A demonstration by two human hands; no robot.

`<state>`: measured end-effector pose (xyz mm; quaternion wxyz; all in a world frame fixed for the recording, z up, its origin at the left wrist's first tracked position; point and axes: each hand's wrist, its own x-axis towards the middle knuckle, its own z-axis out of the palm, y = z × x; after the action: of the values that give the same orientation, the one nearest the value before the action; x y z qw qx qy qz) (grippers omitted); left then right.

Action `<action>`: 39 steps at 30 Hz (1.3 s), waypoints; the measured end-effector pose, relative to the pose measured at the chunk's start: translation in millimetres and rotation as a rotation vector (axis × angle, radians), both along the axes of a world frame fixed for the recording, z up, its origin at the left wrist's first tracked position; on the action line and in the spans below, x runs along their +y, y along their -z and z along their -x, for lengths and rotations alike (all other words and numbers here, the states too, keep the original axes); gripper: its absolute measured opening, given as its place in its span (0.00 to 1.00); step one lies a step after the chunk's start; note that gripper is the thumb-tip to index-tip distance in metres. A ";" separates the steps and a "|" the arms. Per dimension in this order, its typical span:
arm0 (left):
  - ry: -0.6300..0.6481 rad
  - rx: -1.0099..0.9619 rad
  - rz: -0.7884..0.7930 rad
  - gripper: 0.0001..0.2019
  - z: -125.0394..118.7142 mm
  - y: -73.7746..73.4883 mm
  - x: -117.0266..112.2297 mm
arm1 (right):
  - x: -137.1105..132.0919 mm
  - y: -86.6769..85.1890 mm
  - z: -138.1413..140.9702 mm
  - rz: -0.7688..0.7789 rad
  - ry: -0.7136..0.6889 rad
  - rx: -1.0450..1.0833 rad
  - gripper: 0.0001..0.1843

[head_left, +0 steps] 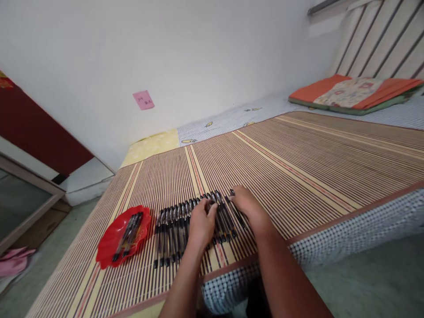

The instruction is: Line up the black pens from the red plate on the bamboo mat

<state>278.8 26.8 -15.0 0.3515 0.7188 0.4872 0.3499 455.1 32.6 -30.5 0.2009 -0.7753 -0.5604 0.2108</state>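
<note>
Many black-capped pens (pixel 177 229) lie side by side in a row on the bamboo mat (pixel 291 154). My left hand (pixel 201 221) is over the middle of this row with its thumb and fingers curled together. Something dark shows at its fingertips, but I cannot make out whether it is a pen from the row. At the right end of the row, my right hand (pixel 247 204) pinches the upper end of a single black pen (pixel 237 214), which slants beside the others. Left of the row, a red scalloped plate (pixel 107 240) holds several more pens (pixel 129 234).
The mat covers a bed, with a checked sheet (pixel 347 229) hanging over its near edge. A folded orange and floral quilt (pixel 357 92) lies at the far right by a slatted headboard (pixel 380 39). A pink note (pixel 143 100) is on the white wall (pixel 198 53).
</note>
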 end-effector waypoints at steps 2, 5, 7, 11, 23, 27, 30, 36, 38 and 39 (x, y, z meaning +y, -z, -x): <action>0.031 -0.052 0.027 0.08 15.0 2.3 -6.3 | 0.7 -0.3 2.2 0.001 -0.001 -0.003 0.09; 0.004 -0.140 0.067 0.10 28.4 4.5 -15.4 | 1.8 0.3 5.9 0.002 -0.014 0.000 0.09; -0.027 -0.173 0.063 0.11 32.3 4.0 -18.0 | 1.6 0.3 8.0 -0.003 -0.025 0.006 0.09; -0.057 -0.199 0.020 0.11 37.2 0.7 -14.5 | -0.9 -2.9 10.6 -0.031 -0.053 0.026 0.08; -0.100 -0.228 0.026 0.12 55.8 -3.8 -5.5 | -0.6 -1.6 7.9 -0.075 -0.105 0.080 0.10; -0.111 -0.231 0.030 0.12 57.5 -5.3 -4.1 | -1.0 -1.1 6.9 -0.077 -0.090 0.078 0.09; -0.113 -0.238 0.032 0.13 56.0 -6.1 -4.0 | -2.5 -1.2 4.3 -0.086 -0.054 0.067 0.09; -0.105 -0.204 0.043 0.14 54.4 -5.9 -4.6 | -4.9 0.0 -0.2 -0.086 -0.053 0.076 0.08; -0.101 -0.201 0.047 0.14 54.3 -5.6 -4.8 | -4.7 0.1 0.5 -0.096 -0.071 0.083 0.10; -0.096 -0.208 0.048 0.13 54.1 -5.4 -4.8 | -4.5 -0.1 1.1 -0.099 -0.080 0.085 0.11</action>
<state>224.7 22.0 -9.6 0.4003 0.6458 0.4902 0.4271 454.0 28.1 -30.5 0.2540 -0.7320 -0.5915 0.2233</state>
